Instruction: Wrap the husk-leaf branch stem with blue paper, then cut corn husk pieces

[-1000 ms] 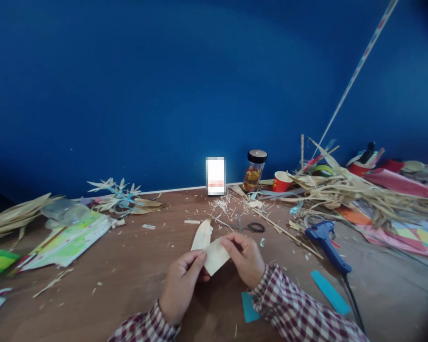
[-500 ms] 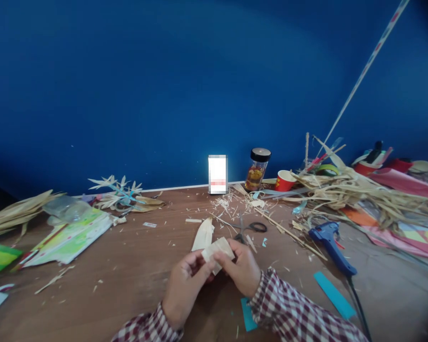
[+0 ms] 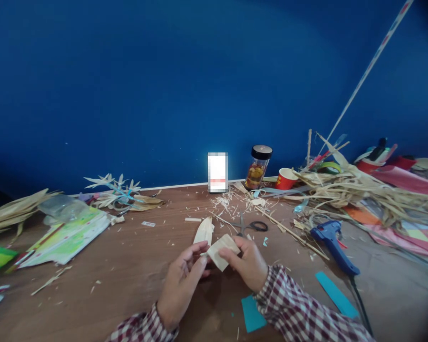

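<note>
- pale tan husk piece [image 3: 221,251]: 1, held in the air just above the brown wooden counter [image 3: 128,275], near centre, tilted with its right end higher.
- left hand [image 3: 180,285]: thumb and fingertips pinched onto the piece's left end.
- right hand [image 3: 248,263]: thumb and fingers clamped on the right end. The 2 hands are close together with the piece bridging them. Gripping opposite ends likely keeps the thin sheet flat and off the counter.
- both wrists wear red-and-white check sleeves.
- leaf-shaped pale husk blade [image 3: 204,231]: 1, flat on the counter just beyond the left hand. Whether it touches the held piece, can't tell.
- black-handled scissors [image 3: 253,226]: 1 pair, lying just beyond the right hand, probably left within easy reach.
- teal paper scraps: 2, a squarish one [image 3: 253,313] near the right sleeve and a long strip [image 3: 337,294] further right.
- blue glue gun [image 3: 330,236]: 1, on its side right of the hands, cord trailing toward the near edge.
- heap of dry straw strips [image 3: 360,194]: 1 big pile, far right, with small chips scattered toward centre.
- glass jar with black lid [image 3: 258,166] and red paper cup [image 3: 285,179]: 1 each, upright by the blue wall.
- green printed sheets [image 3: 67,235]: a stack, far left.
</note>
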A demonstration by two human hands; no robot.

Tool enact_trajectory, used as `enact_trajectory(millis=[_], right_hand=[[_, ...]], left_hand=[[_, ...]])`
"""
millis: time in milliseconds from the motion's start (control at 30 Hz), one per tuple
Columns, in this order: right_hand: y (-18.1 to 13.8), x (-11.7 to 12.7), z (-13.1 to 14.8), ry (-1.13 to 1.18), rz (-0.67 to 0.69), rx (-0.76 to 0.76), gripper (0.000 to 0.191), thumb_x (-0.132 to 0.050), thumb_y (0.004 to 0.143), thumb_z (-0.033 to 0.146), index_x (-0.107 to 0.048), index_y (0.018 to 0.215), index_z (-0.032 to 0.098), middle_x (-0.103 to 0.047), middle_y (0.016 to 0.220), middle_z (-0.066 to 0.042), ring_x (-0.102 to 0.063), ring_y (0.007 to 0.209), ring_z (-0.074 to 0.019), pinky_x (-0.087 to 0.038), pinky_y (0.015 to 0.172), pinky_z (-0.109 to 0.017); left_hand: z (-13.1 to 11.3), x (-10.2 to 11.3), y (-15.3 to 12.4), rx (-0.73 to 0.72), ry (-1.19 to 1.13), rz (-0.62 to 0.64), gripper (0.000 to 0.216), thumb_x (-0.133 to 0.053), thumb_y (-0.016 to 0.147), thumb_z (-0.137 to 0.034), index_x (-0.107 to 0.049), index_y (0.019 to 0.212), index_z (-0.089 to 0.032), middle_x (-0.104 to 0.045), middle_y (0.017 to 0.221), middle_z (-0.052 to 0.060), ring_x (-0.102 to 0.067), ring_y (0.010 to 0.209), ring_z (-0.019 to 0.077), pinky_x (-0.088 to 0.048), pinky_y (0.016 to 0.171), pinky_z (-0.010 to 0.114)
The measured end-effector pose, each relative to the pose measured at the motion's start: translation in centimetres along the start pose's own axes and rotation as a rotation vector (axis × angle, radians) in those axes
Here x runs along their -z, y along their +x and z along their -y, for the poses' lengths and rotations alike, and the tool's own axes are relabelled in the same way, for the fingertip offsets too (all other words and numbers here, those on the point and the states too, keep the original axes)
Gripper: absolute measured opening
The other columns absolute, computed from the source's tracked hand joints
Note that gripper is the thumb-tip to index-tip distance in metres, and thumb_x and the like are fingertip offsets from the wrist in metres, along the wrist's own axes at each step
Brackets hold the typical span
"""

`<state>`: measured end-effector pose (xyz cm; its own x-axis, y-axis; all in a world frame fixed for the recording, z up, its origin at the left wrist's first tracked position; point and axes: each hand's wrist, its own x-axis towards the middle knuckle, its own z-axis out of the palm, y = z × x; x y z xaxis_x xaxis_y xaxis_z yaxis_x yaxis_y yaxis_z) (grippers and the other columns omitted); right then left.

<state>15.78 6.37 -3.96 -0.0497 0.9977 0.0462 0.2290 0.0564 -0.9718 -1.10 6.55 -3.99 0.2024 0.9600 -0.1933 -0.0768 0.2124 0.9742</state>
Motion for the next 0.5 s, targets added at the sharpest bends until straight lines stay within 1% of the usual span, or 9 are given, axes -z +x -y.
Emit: enact_trajectory(millis=[33,100,167,200,267,367,433,500], right_hand=[[-0.1,-0.2,0.0,-0.002,0.026,0.012,0.017,-0.057,0.078,0.03,-0.061,0.075,0.014,-0.053,0.06,0.003,-0.044,0.054,-0.0094,-0.035,0.05,-0.019],[-0.3,-0.5,0.1,0.0,0.056,0.025,0.016,-0.057,0.078,0.03,-0.061,0.075,0.015,-0.055,0.062,0.002,-0.047,0.056,-0.01,-0.037,0.052,-0.02],[-0.5,-0.9,0.1,0.044,0.054,-0.017,0.02,-0.053,0.08,0.034,-0.058,0.074,0.015,-0.053,0.059,0.002,-0.046,0.052,-0.0097,-0.038,0.048,-0.02],[-0.5,-1.0,0.1,0.084,0.06,-0.048,0.022,-0.051,0.082,0.036,-0.056,0.075,0.015,-0.052,0.057,0.003,-0.046,0.049,-0.0096,-0.037,0.046,-0.019],[-0.5,-1.3,0.0,0.176,0.097,-0.087,0.02,-0.052,0.081,0.036,-0.054,0.079,0.016,-0.054,0.058,0.003,-0.048,0.049,-0.01,-0.039,0.045,-0.019],[-0.6,-1.9,-0.1,0.261,0.149,-0.042,0.016,-0.061,0.074,0.027,-0.054,0.084,0.017,-0.059,0.071,0.0,-0.055,0.063,-0.0125,-0.044,0.057,-0.022],[-0.6,-2.2,-0.3,0.269,0.146,-0.017,0.013,-0.061,0.072,0.021,-0.054,0.081,0.017,-0.06,0.073,0.0,-0.056,0.067,-0.0136,-0.044,0.062,-0.023],[-0.6,-2.4,-0.4,0.263,0.144,-0.017,0.008,-0.059,0.072,0.018,-0.053,0.077,0.016,-0.06,0.071,0.0,-0.056,0.066,-0.0138,-0.045,0.062,-0.024]], left_hand=[[0.0,0.0,0.0,-0.014,0.028,0.019,0.04,-0.062,0.07,-0.034,-0.059,0.106,-0.018,-0.065,0.097,0.007,-0.061,0.083,0.0184,-0.051,0.068,0.029],[0.1,-0.1,0.0,-0.025,0.097,0.051,0.032,-0.064,0.069,-0.034,-0.063,0.095,-0.016,-0.066,0.079,0.005,-0.06,0.069,0.0156,-0.049,0.061,0.025],[0.4,0.0,0.2,-0.011,0.13,0.047,0.023,-0.064,0.069,-0.034,-0.065,0.081,-0.014,-0.063,0.063,0.002,-0.056,0.058,0.0123,-0.046,0.055,0.022],[0.6,0.0,0.2,0.001,0.123,0.03,0.021,-0.064,0.069,-0.034,-0.064,0.075,-0.014,-0.062,0.059,0.001,-0.055,0.055,0.0113,-0.045,0.054,0.021],[1.0,0.0,0.3,0.01,0.083,-0.025,0.021,-0.064,0.069,-0.035,-0.063,0.072,-0.014,-0.061,0.057,0.0,-0.054,0.053,0.0103,-0.044,0.052,0.02],[1.4,0.1,0.4,-0.002,0.054,-0.067,0.021,-0.064,0.069,-0.035,-0.061,0.071,-0.015,-0.06,0.055,-0.002,-0.052,0.051,0.009,-0.043,0.05,0.018],[1.5,0.0,0.3,0.0,0.041,-0.066,0.021,-0.065,0.068,-0.035,-0.06,0.07,-0.015,-0.06,0.056,-0.002,-0.053,0.052,0.0087,-0.044,0.051,0.018],[1.6,-0.1,0.3,0.02,0.02,-0.071,0.023,-0.065,0.068,-0.036,-0.06,0.068,-0.014,-0.061,0.058,-0.001,-0.054,0.053,0.0087,-0.045,0.052,0.019]])
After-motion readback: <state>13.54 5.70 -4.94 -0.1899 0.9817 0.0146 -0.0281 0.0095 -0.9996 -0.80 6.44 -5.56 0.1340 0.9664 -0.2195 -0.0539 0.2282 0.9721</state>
